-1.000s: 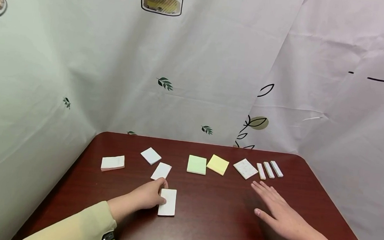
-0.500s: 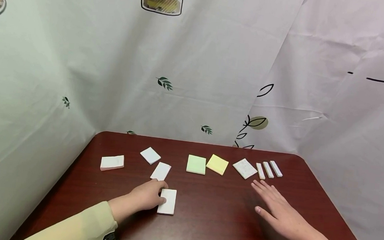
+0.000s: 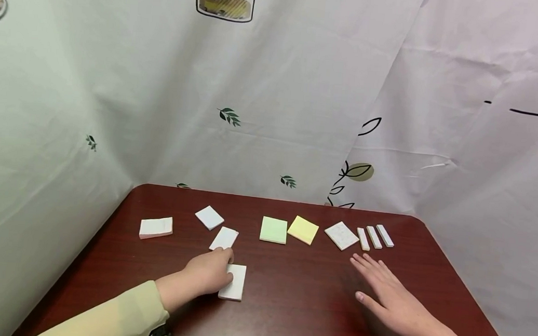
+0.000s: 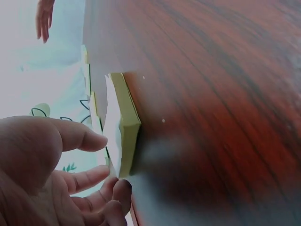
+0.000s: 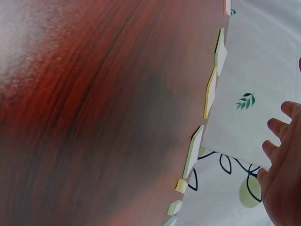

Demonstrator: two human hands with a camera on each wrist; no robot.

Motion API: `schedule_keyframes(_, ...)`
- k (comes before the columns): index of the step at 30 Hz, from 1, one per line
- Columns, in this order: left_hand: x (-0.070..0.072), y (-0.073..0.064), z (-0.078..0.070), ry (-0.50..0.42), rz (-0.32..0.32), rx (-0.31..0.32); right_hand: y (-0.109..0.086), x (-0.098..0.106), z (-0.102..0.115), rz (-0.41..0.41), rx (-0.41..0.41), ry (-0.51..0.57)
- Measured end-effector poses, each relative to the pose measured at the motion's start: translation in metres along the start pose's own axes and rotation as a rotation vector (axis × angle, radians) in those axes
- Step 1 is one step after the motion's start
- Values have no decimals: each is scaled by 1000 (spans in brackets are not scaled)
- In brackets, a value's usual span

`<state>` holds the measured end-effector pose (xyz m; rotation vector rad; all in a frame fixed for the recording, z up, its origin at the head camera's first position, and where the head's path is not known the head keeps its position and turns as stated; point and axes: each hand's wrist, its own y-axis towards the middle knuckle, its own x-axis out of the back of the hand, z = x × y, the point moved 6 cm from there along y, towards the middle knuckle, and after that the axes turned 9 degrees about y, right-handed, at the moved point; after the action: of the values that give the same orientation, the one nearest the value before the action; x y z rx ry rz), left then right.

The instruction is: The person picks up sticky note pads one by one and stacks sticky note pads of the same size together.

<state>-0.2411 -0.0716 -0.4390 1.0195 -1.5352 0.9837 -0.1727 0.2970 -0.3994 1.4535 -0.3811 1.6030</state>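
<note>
A small white-topped notepad (image 3: 237, 282) with yellow-green sides (image 4: 129, 103) lies at the middle front of the table. My left hand (image 3: 208, 270) is at its left edge, with the thumb tip over the white top in the left wrist view. The other left fingers (image 4: 87, 181) bend loosely at one end of the pad, with a gap between them and the thumb. Just beyond that hand lies another white notepad (image 3: 224, 238). My right hand (image 3: 391, 296) is spread with its fingers straight, palm toward the table, holding nothing.
Along the back of the dark red table (image 3: 296, 321) are a pink-sided white pad (image 3: 156, 227), a white pad (image 3: 209, 217), green sticky notes (image 3: 273, 230), yellow sticky notes (image 3: 303, 230), a square white pad (image 3: 341, 236) and narrow strip pads (image 3: 374, 238). Printed cloth (image 3: 293, 86) hangs behind.
The notepad's near edge has come up slightly in the head view, and my left hand has moved a little forward against it. My right hand stays where it was.
</note>
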Motion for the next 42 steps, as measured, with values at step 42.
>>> schedule_keyframes(42, -5, 9, -44, 134, -19, -30, -9, 1, -2, -6, 20, -45)
